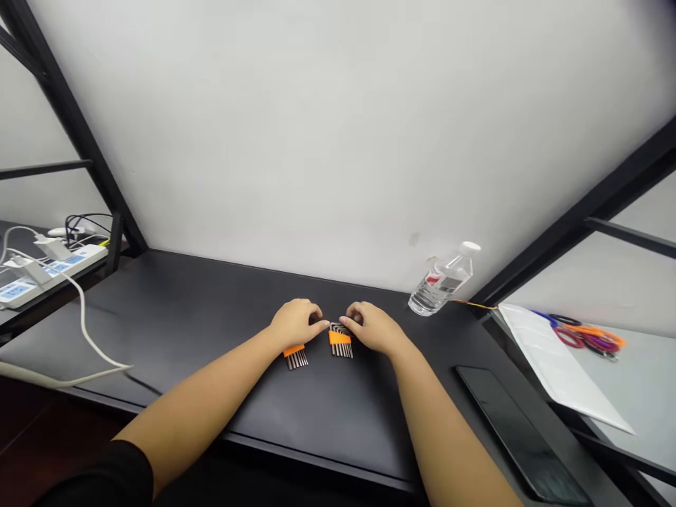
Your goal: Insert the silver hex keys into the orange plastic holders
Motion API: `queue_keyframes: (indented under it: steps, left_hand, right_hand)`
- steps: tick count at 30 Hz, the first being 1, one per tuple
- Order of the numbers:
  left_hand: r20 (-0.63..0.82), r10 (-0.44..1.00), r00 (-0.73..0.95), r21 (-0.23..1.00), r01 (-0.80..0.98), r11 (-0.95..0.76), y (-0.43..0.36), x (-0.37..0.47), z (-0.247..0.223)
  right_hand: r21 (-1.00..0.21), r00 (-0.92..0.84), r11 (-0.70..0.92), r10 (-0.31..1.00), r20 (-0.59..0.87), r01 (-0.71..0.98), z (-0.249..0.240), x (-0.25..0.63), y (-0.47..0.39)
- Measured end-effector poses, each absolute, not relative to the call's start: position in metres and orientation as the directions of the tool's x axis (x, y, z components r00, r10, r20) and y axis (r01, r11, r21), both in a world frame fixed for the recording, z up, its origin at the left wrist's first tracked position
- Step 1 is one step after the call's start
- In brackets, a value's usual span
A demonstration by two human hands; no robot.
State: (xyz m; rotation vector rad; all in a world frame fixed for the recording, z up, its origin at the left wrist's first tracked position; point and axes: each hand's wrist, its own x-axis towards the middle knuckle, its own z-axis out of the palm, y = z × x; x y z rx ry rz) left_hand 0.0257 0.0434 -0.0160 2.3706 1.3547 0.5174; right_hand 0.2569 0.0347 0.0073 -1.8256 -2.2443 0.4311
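Two sets of metal hex keys in orange holders lie on the black table (211,296). The left hex key set (296,357) is partly covered by my left hand (298,324), whose thumb points toward the other set. My right hand (372,327) is at the upper right of the right hex key set (341,342), with thumb and forefinger curled at the bent ends of its keys. Both hands have curled fingers, and the far fingers are partly hidden. Whether the left fingers grip anything is hidden.
A clear water bottle (441,282) stands at the back right. A black tablet-like device (520,433) lies at the right front. White cables and a power strip (53,274) are at the left. Coloured cords (586,338) and a white sheet (560,366) lie at the far right.
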Motion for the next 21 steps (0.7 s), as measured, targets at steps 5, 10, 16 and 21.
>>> queue_keyframes:
  steps: [5, 10, 16, 21]
  left_hand:
    - [0.114, 0.873, 0.475, 0.386, 0.788, -0.479, 0.023, 0.051, -0.017]
    - [0.060, 0.896, 0.440, 0.363, 0.826, -0.431, 0.019, 0.055, -0.016]
    - [-0.004, 0.914, 0.405, 0.434, 0.824, -0.364, 0.032, 0.042, -0.020]
    - [-0.047, 0.911, 0.409, 0.504, 0.797, -0.332, 0.036, 0.035, -0.016]
  right_hand:
    - [-0.438, -0.463, 0.414, 0.886, -0.006, 0.798, -0.001, 0.257, 0.035]
    - [-0.401, -0.349, 0.306, 0.936, -0.037, 0.863, -0.009, 0.244, 0.035]
    - [-0.434, -0.471, 0.459, 0.878, 0.088, 0.775, -0.014, 0.236, 0.034]
    - [-0.519, -0.482, 0.458, 0.871, 0.099, 0.722, -0.014, 0.235, 0.035]
